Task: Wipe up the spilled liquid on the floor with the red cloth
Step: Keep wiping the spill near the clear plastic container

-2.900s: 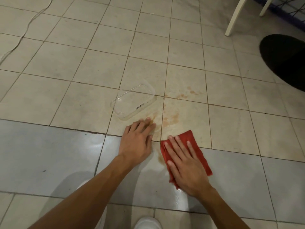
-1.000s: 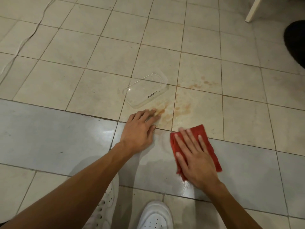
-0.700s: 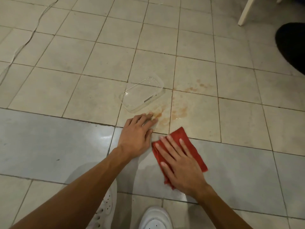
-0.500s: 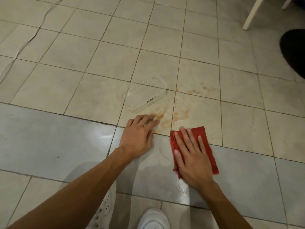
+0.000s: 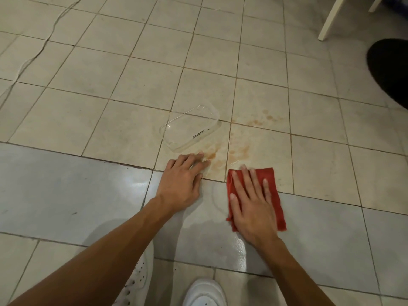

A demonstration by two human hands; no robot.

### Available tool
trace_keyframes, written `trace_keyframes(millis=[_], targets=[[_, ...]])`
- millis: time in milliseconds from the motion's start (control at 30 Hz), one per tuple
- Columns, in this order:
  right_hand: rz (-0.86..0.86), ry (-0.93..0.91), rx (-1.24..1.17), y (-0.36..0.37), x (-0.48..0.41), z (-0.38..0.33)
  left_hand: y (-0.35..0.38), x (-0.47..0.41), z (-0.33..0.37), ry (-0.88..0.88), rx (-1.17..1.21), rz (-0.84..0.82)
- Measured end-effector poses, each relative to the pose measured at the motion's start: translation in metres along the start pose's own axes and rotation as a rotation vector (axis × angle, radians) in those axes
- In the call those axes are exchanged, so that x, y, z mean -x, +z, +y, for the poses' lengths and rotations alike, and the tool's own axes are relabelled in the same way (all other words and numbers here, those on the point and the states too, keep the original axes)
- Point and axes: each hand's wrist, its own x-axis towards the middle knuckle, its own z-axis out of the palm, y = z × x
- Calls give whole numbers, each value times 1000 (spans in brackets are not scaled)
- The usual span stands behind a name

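"Grip on the right [image 5: 251, 206], what has it got?"
"Nothing clasped. Fingers straight and spread, palm pressing flat on the red cloth [image 5: 276, 202], which lies on the floor [image 5: 88, 184] across a tile seam."
"And the left grip [image 5: 181, 182]?"
"Also flat, bare on the tiles, fingertips at the edge of the spilled liquid [image 5: 215, 159], an orange-brown stain just beyond the cloth's far edge."
"Anything past that?"
"A clear plastic container [image 5: 189, 129] just beyond the left fingertips; white shoes [image 5: 205, 292] nearest the camera."
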Motion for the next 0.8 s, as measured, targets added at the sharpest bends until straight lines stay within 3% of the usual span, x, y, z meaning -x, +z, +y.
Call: trace_keyframes(millis=[67, 133, 200, 267, 367, 500, 667, 733, 800], targets=[[-3, -27, -4, 4, -9, -21, -1, -1, -1, 9, -2, 0], [-31, -170, 24, 5, -1, -30, -2, 0, -1, 10, -10, -7], [-56, -336, 45, 5, 15, -22, -3, -1, -2, 11, -11, -14], [-69, -381, 40, 2, 26, 0, -4, -1, -3, 11, -3, -17], [-27, -193, 33, 0, 20, 23, -5, 0, -4, 12, -8, -26], [32, 55, -12, 6, -5, -7, -6, -2, -2, -15, 18, -44], [11, -38, -165, 7, 4, -47, -8, -3, 5, -59, 70, -27], [1, -29, -377, -4, 10, -39, -9, -4, 13, -82, 107, 2], [102, 60, -559, -13, 14, -21, -9, -4, 26, -99, 149, 30]])
